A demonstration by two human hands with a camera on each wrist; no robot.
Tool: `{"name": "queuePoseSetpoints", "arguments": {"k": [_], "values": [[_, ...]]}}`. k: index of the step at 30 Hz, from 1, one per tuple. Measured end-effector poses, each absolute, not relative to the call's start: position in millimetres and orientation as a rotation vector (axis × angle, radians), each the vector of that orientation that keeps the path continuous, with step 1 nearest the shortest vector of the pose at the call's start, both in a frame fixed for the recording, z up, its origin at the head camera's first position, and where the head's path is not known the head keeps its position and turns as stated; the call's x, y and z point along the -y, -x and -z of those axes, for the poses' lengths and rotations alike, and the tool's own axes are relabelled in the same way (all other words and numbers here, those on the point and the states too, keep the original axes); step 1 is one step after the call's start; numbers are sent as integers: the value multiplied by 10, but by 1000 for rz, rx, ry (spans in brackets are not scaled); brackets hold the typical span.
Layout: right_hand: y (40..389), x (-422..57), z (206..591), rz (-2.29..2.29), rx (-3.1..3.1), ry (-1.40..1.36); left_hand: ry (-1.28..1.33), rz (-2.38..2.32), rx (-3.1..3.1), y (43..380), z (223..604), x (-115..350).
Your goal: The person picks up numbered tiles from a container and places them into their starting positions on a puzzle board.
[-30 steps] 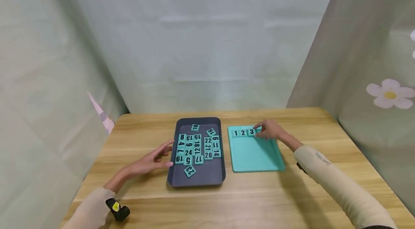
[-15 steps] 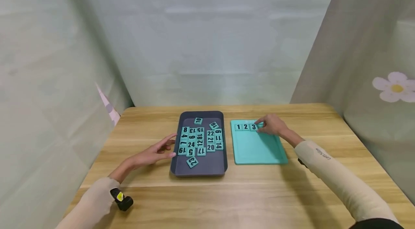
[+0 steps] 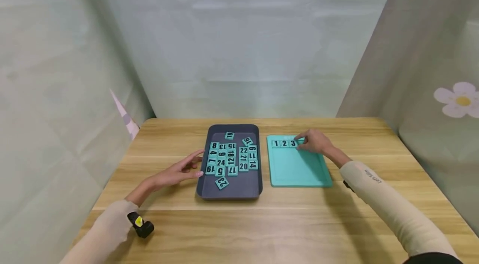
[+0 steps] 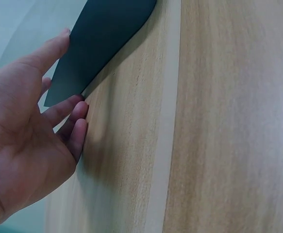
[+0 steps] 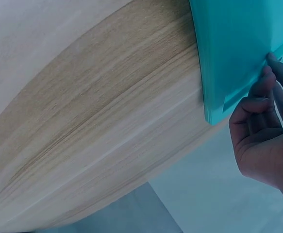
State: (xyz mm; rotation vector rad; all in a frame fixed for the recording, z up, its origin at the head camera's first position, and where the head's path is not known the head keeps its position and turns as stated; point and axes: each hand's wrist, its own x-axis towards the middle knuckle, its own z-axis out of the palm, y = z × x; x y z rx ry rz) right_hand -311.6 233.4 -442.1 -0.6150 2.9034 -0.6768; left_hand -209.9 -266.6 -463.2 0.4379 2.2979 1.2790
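A dark grey tray [image 3: 239, 189] holds several loose turquoise number tiles [image 3: 221, 162], some upside down or sideways. Against its left wall rests my left hand [image 3: 174, 173], thumb and fingertips touching the side, fingers relaxed. In the left wrist view the left hand [image 4: 29, 126] is beside the tray [image 4: 107, 39]. To the right lies a turquoise square board [image 3: 295, 172] with tiles 1 [image 3: 275, 144] and 2 [image 3: 284, 144] in its top row. My right hand [image 3: 316, 142] pinches tile 3 [image 3: 292, 144] beside tile 2. In the right wrist view the tile is mostly hidden by the right hand [image 5: 267, 121].
Both tray and board lie flat on a wooden table [image 3: 239, 230], a narrow gap between them. A pale curtain [image 3: 239, 48] hangs behind the table and along both sides. Each wrist wears a small black camera, the left one [image 3: 141, 225] with a yellow mark.
The head view has shifted, so the tray and board appear higher. My right fingers have slid slightly to the right side of tile 3. The left hand stays at the tray.
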Motion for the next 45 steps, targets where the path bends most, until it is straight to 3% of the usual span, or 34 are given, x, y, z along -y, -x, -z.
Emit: {"name": "queuePoseSetpoints", "arguments": {"k": [11, 24, 37, 45], "values": [[3107, -2320, 4410, 684, -2887, 663, -462, -1248, -2331, 2132, 4610, 2670], [3178, -2117, 4120, 658, -2825, 681, -440, -1283, -2316, 2152, 4628, 2644], [3115, -1064, 3777, 610, -2745, 906, -445, -1275, -2318, 2079, 4639, 2661], [3126, -397, 3855, 444, -2670, 1072, -447, -1267, -2324, 2086, 4626, 2652]]}}
